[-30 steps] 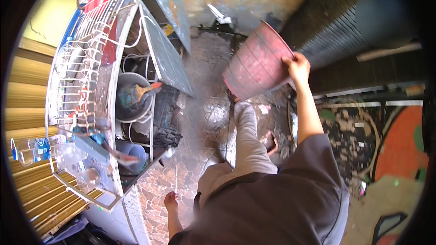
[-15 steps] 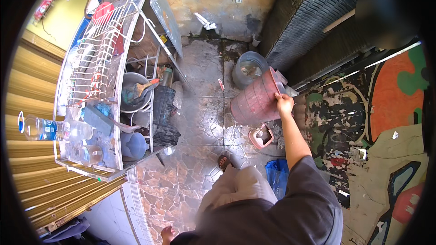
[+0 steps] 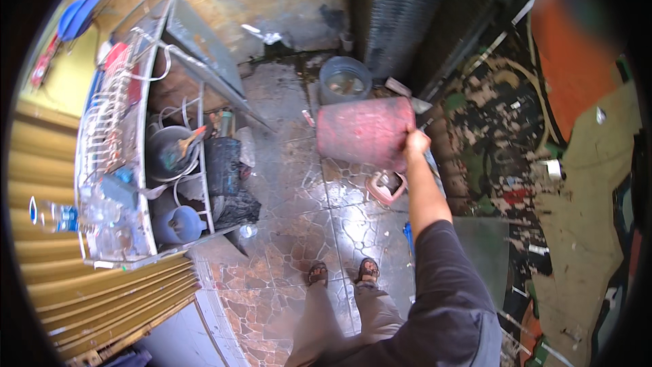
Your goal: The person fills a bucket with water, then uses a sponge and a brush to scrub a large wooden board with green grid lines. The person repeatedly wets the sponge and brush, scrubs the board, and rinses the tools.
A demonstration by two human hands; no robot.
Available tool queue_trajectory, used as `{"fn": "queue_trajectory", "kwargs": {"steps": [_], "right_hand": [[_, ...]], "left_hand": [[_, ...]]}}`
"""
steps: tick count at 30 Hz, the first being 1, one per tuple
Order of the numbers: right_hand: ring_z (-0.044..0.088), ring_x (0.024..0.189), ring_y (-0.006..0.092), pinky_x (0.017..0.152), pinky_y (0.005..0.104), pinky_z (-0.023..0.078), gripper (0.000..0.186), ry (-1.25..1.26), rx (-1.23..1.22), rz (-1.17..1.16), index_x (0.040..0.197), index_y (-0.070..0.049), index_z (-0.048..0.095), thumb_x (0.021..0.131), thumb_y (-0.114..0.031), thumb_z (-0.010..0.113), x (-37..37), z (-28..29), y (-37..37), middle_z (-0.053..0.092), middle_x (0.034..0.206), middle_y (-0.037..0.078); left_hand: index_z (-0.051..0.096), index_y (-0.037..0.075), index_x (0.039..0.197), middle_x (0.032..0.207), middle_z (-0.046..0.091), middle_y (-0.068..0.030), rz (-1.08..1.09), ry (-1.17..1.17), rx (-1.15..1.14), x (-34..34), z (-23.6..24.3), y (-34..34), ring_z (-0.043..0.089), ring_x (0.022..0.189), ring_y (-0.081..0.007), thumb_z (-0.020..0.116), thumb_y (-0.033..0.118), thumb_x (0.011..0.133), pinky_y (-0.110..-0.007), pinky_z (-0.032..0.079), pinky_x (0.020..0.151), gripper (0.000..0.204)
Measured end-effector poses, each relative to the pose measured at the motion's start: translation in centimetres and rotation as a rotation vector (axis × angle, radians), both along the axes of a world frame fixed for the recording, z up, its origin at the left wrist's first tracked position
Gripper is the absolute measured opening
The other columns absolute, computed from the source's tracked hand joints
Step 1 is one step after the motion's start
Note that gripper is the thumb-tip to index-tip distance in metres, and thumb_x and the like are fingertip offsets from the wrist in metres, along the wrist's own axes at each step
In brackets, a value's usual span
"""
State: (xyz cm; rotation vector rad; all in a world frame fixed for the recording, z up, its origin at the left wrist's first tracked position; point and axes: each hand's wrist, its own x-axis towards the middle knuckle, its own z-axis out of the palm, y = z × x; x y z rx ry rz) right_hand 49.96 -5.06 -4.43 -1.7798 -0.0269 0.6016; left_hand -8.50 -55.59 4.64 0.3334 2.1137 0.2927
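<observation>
Right hand (image 3: 417,143) is clenching red plastic bin (image 3: 363,132) by its rim, holding it sideways, just nearside of grey bucket (image 3: 343,64); left hand's not showing. Likely carrying; next move's probably needing firm wrist.

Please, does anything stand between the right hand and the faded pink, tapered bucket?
Nothing visible does: the bare right hand directly grips the faded pink, tapered bucket at its right end. The round grey tub stands beyond it, and the small pink-rimmed container is on the nearer side; neither comes between them.
</observation>
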Motion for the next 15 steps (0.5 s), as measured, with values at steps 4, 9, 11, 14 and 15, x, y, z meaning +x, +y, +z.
{"fn": "queue_trajectory", "kwargs": {"steps": [4, 9, 11, 14, 15], "right_hand": [[0.047, 0.059, 0.0129, 0.057, 0.0298, 0.041, 0.014, 0.19, 0.19, -0.241, 0.059, 0.002, 0.061, 0.06, -0.006, 0.073, -0.8, -0.3, -0.1, 0.059, 0.063, 0.004], [0.053, 0.08, 0.0218, 0.08, 0.0345, 0.041, 0.016, 0.323, 0.414, -0.173, 0.075, 0.007, 0.06, 0.068, -0.004, 0.068, -0.1, 2.8, 1.0, 0.06, 0.088, 0.013], [0.054, 0.084, 0.0244, 0.083, 0.0366, 0.041, 0.018, 0.317, 0.532, -0.149, 0.08, 0.009, 0.06, 0.07, -0.005, 0.066, 2.3, 4.1, 1.1, 0.06, 0.09, 0.015], [0.055, 0.079, 0.0235, 0.079, 0.0354, 0.042, 0.016, 0.353, 0.628, -0.201, 0.079, 0.009, 0.06, 0.071, -0.004, 0.066, 5.3, 6.7, 0.7, 0.06, 0.086, 0.014], [0.055, 0.082, 0.0248, 0.083, 0.037, 0.042, 0.02, 0.385, 0.652, -0.219, 0.084, 0.01, 0.06, 0.072, -0.005, 0.065, 5.7, 8.6, 0.4, 0.06, 0.091, 0.015]], "left_hand": [[0.055, 0.001, 0.097, 0.083, 0.061, -0.013, -0.147, 0.03, -0.043, -1.2, 1.4, 1.0, 0.058, 0.075, -0.0257, 0.063, 0.02, 0.074, -0.035, 0.048, 0.064, 0.031], [0.055, 0.001, 0.097, 0.084, 0.061, -0.0131, -0.223, 0.065, -0.111, -2.3, 3.6, -1.3, 0.058, 0.077, -0.0269, 0.063, 0.021, 0.073, -0.036, 0.048, 0.065, 0.033], [0.055, 0.001, 0.098, 0.085, 0.061, -0.0132, -0.247, 0.08, -0.133, -3.1, 3.9, -2.1, 0.058, 0.078, -0.0274, 0.063, 0.021, 0.072, -0.037, 0.048, 0.066, 0.033], [0.055, 0.002, 0.098, 0.085, 0.061, -0.0133, -0.292, 0.115, -0.179, -4.4, 5.0, -4.6, 0.058, 0.078, -0.0281, 0.064, 0.022, 0.072, -0.037, 0.047, 0.067, 0.034], [0.055, 0.002, 0.098, 0.085, 0.061, -0.0133, -0.306, 0.122, -0.19, -4.8, 5.2, -5.7, 0.058, 0.079, -0.0284, 0.064, 0.022, 0.072, -0.038, 0.047, 0.067, 0.034]]}}
